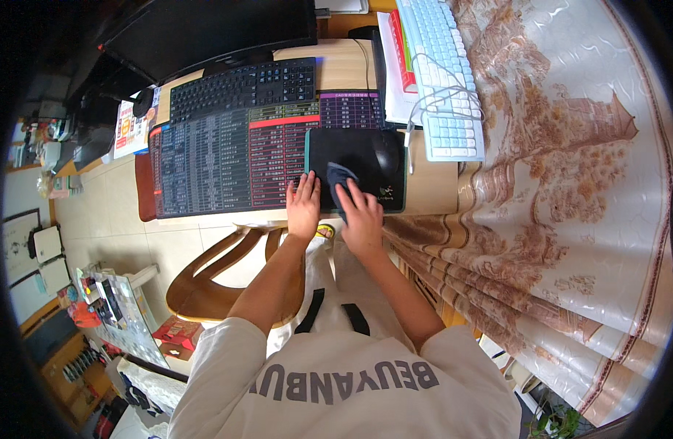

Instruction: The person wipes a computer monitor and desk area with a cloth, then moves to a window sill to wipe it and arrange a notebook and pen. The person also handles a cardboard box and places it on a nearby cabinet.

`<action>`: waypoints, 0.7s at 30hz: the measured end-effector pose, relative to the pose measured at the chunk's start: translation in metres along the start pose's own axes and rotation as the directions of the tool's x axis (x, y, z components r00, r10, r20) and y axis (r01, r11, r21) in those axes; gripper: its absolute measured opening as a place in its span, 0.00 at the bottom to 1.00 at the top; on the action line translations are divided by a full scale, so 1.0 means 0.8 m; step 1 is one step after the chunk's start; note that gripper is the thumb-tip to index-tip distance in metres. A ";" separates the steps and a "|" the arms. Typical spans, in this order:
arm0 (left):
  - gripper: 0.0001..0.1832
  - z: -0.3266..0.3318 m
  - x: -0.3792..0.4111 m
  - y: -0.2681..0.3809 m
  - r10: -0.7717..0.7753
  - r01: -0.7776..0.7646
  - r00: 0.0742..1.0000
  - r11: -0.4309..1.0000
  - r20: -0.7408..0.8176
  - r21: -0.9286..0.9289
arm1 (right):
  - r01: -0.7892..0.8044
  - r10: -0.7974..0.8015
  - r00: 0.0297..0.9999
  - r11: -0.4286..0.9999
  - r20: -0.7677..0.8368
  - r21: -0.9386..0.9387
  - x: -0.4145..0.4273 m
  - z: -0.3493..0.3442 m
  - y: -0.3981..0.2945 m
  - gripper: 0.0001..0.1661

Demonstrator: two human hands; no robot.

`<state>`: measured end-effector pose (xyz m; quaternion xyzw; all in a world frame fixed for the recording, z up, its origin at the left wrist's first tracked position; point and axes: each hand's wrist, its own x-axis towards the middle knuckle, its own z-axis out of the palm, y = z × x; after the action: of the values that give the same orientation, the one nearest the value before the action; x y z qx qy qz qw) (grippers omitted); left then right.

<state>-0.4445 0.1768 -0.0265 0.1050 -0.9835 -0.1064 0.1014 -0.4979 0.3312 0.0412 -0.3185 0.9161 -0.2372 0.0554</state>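
Note:
My right hand [361, 217] holds a folded dark blue cloth [340, 181] against the black mouse pad [364, 144]. To its left, my left hand [305, 206] lies flat with fingers extended, its fingertips beside the pad's left edge on the large printed desk mat [215, 164]. A black computer mouse [387, 153] sits on the upper right of the pad. The small pad rests over the right part of the desk mat. Part of the cloth is hidden under my right fingers.
A black keyboard [248, 88] lies behind the mat, below a dark monitor [215, 33]. At right, a light blue keyboard [451, 104] with a coiled cable rests on books and papers. A patterned curtain [561, 164] hangs at the desk's right. A wooden chair [232, 304] stands at front left.

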 end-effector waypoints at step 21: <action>0.27 0.003 -0.002 -0.004 0.178 -0.208 0.972 0.956 0.156 0.205 | -0.050 0.052 0.999 0.973 0.002 -0.225 0.101 0.052 -0.005 0.35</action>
<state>-0.4427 0.1743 -0.0296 0.0112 -0.9994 0.0068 0.0320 -0.5492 0.2629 0.0106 -0.3002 0.9447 -0.1292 0.0288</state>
